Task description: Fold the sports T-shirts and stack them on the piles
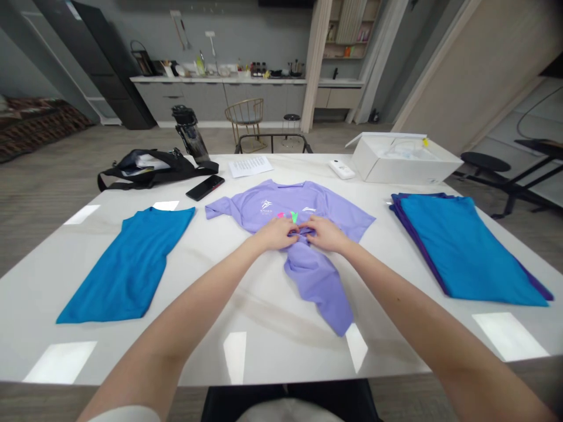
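A lavender T-shirt (272,202) with white and coloured prints lies in the middle of the white table, collar toward the far side. Its lower part is bunched and twisted, trailing toward the near edge. My left hand (278,233) and my right hand (324,233) meet at the gathered middle, fingers closed on the fabric. The fingertips nearly touch each other. To the left lies a folded blue shirt (127,266). On the right, a stack holds a blue folded shirt (466,249) over purple cloth (416,243).
Along the far side are a black bag (160,167), a dark bottle (191,133), a phone (205,187), a printed sheet (250,166), a small white device (342,169) and an open white box (396,167). A chair frame (272,138) stands beyond the table.
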The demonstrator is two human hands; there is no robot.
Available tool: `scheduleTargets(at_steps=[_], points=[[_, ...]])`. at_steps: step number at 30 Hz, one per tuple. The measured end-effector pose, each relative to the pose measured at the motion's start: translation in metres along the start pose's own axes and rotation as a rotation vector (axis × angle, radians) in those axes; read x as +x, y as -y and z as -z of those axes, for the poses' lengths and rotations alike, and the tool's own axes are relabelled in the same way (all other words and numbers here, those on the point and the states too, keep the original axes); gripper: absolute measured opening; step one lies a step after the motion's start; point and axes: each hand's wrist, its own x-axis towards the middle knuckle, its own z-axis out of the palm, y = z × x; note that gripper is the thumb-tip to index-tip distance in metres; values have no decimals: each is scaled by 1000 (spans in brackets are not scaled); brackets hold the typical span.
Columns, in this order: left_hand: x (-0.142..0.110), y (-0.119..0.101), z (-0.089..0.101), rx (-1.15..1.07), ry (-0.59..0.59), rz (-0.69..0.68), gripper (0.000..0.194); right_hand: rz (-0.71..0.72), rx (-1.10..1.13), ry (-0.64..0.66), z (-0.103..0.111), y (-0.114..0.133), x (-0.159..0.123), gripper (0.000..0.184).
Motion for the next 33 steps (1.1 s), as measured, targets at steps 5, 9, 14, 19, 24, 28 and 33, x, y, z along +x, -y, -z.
scheduleTargets(at_steps=[5, 9, 14, 19, 24, 28, 33], points=[[-25, -22, 1, 69, -55, 59, 19, -123, -173, 15, 0, 18, -21, 21], [-82, -16, 19, 22, -245, 141, 24, -233, -199, -42, 13, -14, -53, 22], [-174, 10, 31, -8, -224, 326, 23, -380, -174, -73, 28, -54, -112, 23], [-194, -10, 27, 20, -239, 380, 26, -306, -140, -133, 20, -12, -123, 36], [-136, -64, 6, 171, -148, 281, 34, -104, -91, -52, 4, 54, -89, 39], [-115, -78, -4, 203, -28, 291, 20, -100, -60, 21, 7, 60, -86, 19], [-171, -84, 20, 47, -125, 152, 22, -47, 132, -54, 46, 70, -144, 14]])
